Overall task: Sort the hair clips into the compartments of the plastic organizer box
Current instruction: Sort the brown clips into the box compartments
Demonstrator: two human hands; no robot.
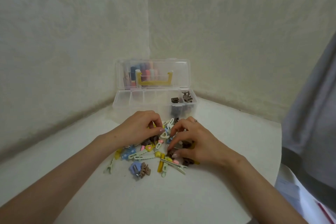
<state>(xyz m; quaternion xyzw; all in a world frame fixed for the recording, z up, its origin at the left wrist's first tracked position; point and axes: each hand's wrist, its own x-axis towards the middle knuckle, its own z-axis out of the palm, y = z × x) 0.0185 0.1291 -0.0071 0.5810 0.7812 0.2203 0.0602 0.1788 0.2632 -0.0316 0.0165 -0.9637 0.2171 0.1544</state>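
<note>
Hair clips [152, 152]: mixed heap, pastel and brown, loose on white table [227, 132], just in front of organizer box [127, 102].
Organizer box: clear plastic, lid [181, 71] standing upright, yellow handle [154, 82] on the lid; row of compartments, the two at the right end holding brown claw clips [187, 96].
Left hand [138, 127]: at the heap's far left edge, fingers curled close with thumb tip against them; whether a clip is held cannot be told.
Right hand [196, 143]: over the heap's right side, fingers bent down, thumb and forefinger narrowed onto a small brown clip [171, 153]; ring [195, 120] on one finger.
</note>
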